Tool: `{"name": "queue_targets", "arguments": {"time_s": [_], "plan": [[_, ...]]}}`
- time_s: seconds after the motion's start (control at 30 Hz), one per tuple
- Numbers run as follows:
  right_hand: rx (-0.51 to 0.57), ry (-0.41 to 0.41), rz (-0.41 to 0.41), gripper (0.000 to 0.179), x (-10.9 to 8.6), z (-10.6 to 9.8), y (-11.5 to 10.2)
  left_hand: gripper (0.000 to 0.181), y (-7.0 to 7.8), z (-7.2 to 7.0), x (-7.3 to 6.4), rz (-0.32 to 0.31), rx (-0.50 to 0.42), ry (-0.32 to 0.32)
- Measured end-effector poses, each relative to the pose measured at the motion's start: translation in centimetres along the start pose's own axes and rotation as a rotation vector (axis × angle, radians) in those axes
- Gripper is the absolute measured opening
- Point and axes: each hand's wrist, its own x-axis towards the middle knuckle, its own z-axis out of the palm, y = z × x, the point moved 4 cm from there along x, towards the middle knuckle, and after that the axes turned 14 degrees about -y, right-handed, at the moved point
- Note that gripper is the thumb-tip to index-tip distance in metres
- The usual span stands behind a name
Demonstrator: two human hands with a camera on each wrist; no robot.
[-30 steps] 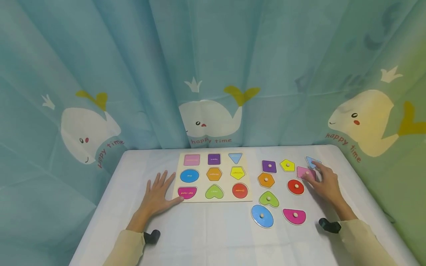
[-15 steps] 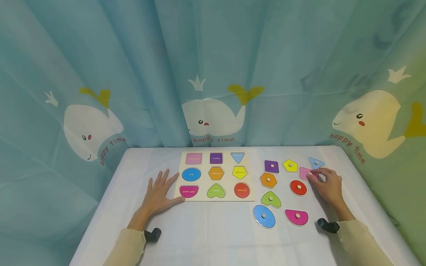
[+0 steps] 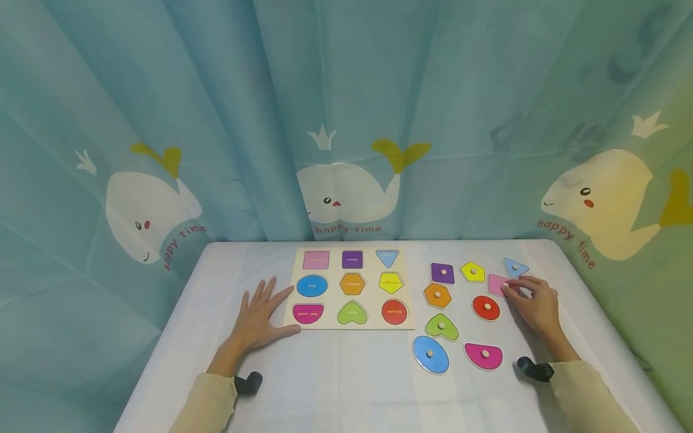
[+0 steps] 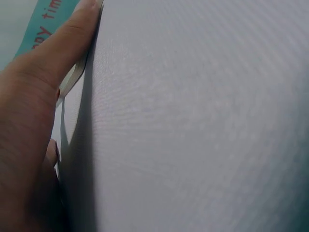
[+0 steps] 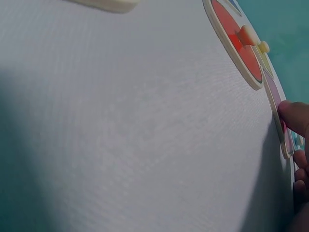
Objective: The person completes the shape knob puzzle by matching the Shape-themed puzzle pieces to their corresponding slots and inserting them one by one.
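Observation:
My left hand [image 3: 254, 322] lies with fingers spread at the left edge of a cream shape-puzzle board [image 3: 331, 270], its thumb at the lower left corner. On the right, my right hand [image 3: 537, 305] pinches the knob of the pink rectangle puzzle piece [image 3: 495, 285] between thumb and index finger. That pink rectangle [image 5: 272, 88] looks flat on the table in the right wrist view. Just behind it is the light blue triangle piece [image 3: 514, 268]; the red circle piece [image 3: 480, 310] sits in front. The yellow pentagon piece [image 3: 470, 274] is to its left.
Left of the right hand lie a purple square [image 3: 437, 276], an orange hexagon [image 3: 433, 300], a green heart [image 3: 436, 331], a blue oval [image 3: 428, 362] and a magenta half round [image 3: 489, 362], all knobbed. A whale-print curtain [image 3: 346, 120] hangs behind the white-covered table [image 3: 346, 385].
The right hand's index finger has come off the blue triangle and closed with the thumb on the pink rectangle's knob. The left hand stays by the board. The head view has shifted slightly.

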Motion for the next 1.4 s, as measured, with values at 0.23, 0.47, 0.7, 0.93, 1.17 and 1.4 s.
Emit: {"name": "queue_targets", "arguments": {"time_s": [0.23, 0.47, 0.7, 0.93, 1.17, 1.4], "plan": [[0.006, -0.016, 0.003, 0.042, 0.2, 0.0, 0.2, 0.095, 0.0, -0.1, 0.0, 0.003, -0.015, 0.005], [0.015, -0.030, 0.008, 0.043, 0.2, 0.0, 0.2, 0.096, -0.3, 0.2, 0.0, -0.016, -0.007, 0.000], [0.031, -0.022, 0.004, 0.042, 0.2, -0.1, 0.3, 0.097, -0.2, 0.1, 0.2, -0.005, -0.013, 0.011], [0.015, -0.015, 0.029, 0.042, 0.2, -0.4, 0.0, 0.096, 0.0, 0.1, 0.2, -0.004, -0.008, 0.001], [0.021, -0.010, -0.003, 0.043, 0.7, -1.4, -2.0, 0.096, 0.0, 0.1, 0.2, -0.007, -0.013, 0.015], [0.034, -0.017, -0.080, 0.042, 1.3, -1.4, -5.0, 0.096, 0.1, 0.1, 0.0, -0.012, -0.005, 0.008]]}}
